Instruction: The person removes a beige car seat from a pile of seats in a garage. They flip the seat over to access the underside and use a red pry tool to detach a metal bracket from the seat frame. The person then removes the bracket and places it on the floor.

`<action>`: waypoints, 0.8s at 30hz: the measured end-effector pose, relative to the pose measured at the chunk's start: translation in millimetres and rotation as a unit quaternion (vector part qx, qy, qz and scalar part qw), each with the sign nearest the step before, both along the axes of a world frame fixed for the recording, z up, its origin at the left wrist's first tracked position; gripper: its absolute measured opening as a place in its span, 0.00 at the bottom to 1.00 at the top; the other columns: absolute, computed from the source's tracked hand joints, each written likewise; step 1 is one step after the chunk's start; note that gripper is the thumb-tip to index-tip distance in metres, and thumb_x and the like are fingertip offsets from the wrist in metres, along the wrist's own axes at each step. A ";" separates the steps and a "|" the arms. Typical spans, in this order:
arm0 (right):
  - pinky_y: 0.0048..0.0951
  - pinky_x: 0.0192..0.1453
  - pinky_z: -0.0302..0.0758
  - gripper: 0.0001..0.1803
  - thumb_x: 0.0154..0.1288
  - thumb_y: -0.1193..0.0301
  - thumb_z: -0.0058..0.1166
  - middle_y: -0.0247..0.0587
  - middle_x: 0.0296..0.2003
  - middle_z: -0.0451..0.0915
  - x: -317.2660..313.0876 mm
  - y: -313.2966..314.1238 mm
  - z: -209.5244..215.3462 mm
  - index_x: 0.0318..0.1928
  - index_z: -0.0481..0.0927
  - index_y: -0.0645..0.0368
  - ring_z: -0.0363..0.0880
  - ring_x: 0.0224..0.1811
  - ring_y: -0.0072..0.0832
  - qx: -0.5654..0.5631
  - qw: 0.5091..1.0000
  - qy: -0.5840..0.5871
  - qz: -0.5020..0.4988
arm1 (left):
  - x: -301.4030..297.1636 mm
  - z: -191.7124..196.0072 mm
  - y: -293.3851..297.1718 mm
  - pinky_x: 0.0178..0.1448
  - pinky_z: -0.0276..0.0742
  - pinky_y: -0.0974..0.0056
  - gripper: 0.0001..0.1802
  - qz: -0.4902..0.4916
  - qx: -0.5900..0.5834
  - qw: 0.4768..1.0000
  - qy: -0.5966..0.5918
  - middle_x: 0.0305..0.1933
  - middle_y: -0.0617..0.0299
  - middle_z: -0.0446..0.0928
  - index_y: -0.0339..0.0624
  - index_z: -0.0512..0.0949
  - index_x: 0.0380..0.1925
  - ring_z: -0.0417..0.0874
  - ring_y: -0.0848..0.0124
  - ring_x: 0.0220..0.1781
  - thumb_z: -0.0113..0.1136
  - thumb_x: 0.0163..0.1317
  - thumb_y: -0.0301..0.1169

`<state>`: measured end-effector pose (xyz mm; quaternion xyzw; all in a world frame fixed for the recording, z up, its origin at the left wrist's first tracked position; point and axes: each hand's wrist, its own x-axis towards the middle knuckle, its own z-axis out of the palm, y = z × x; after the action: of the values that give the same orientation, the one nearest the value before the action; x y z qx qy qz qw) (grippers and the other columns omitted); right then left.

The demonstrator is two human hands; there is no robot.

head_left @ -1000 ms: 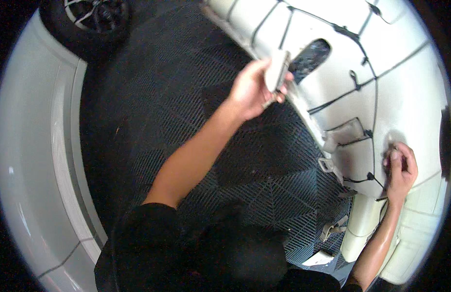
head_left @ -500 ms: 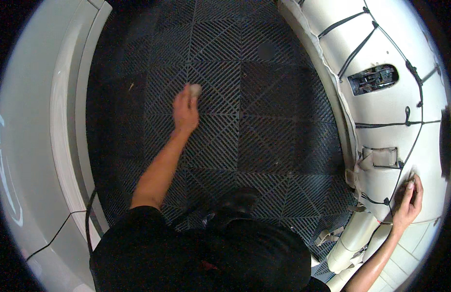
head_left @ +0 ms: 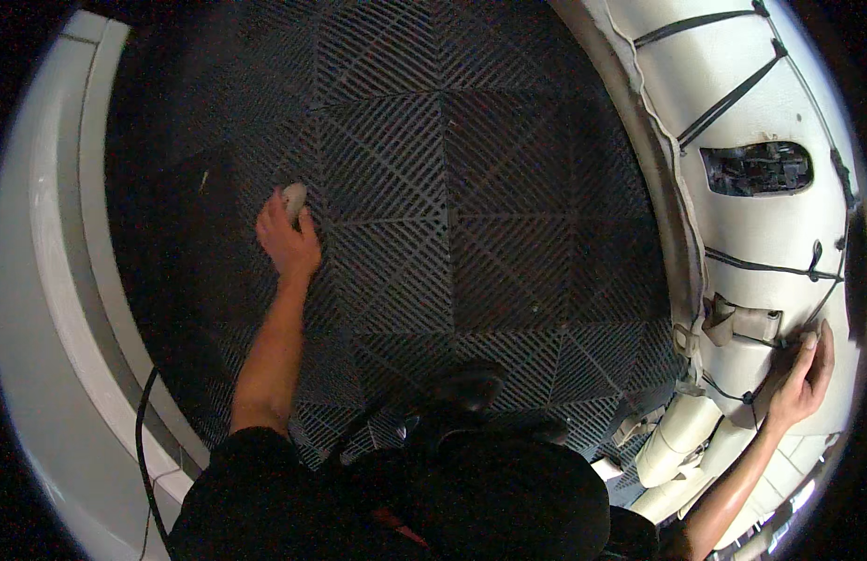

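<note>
My left hand [head_left: 289, 245] is out over the dark floor, its fingers closed round a small pale, rounded object [head_left: 294, 200] whose kind I cannot make out. At the right, my right hand [head_left: 800, 388] is at a large cream, curved, padded piece [head_left: 770, 220] strung with black cords [head_left: 733, 98]. Its thumb and fingers are drawn together beside one cord; what they pinch, if anything, is too small to tell. Above that hand are an oblong cutout [head_left: 759, 169] with a dark mechanism inside and a beige strap [head_left: 753, 323].
Black ribbed floor tiles [head_left: 377, 159] lie between the cream piece and a pale grey, car-like body panel with a sill [head_left: 64, 262] on the left. A black cable [head_left: 142, 439] hangs along that sill. Cream rolled pieces [head_left: 679, 435] and a buckle strap [head_left: 639, 425] lie at lower right.
My left hand has moved left and slightly nearer with the pale object still in it. My right hand has shifted a little right along the cream piece. The whole view has shifted.
</note>
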<state>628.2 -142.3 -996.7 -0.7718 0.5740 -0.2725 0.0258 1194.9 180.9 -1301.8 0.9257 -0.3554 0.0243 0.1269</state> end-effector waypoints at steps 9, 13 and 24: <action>0.27 0.50 0.75 0.16 0.69 0.76 0.49 0.50 0.45 0.80 0.3 -6.6 8.2 0.52 0.74 0.75 0.79 0.42 0.30 -0.028 0.995 -0.030 0.095 | 5.2 -15.9 6.0 0.65 0.57 0.46 0.31 -0.044 -0.010 0.998 -0.047 0.61 0.43 0.67 0.34 0.63 0.61 0.65 0.46 0.62 0.50 0.64 0.43; 0.29 0.54 0.76 0.15 0.68 0.76 0.49 0.53 0.46 0.80 -14.0 -7.2 -3.5 0.51 0.74 0.75 0.80 0.46 0.33 -0.043 0.996 -0.051 0.058 | 3.1 -10.3 1.1 0.65 0.58 0.47 0.30 -0.043 -0.008 0.997 -0.066 0.60 0.43 0.68 0.33 0.64 0.60 0.66 0.47 0.61 0.49 0.66 0.43; 0.25 0.54 0.76 0.15 0.68 0.69 0.52 0.44 0.46 0.83 -38.5 -15.4 -2.2 0.50 0.80 0.66 0.81 0.47 0.26 0.007 0.997 0.033 -0.069 | 6.0 -8.0 9.1 0.64 0.59 0.47 0.30 -0.052 -0.010 0.995 -0.081 0.60 0.43 0.68 0.33 0.65 0.60 0.67 0.47 0.60 0.52 0.64 0.41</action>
<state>589.7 -157.7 -998.9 -0.7389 0.6282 -0.2438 -0.0066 1200.9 190.1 -1309.8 0.8998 -0.4116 0.0964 0.1080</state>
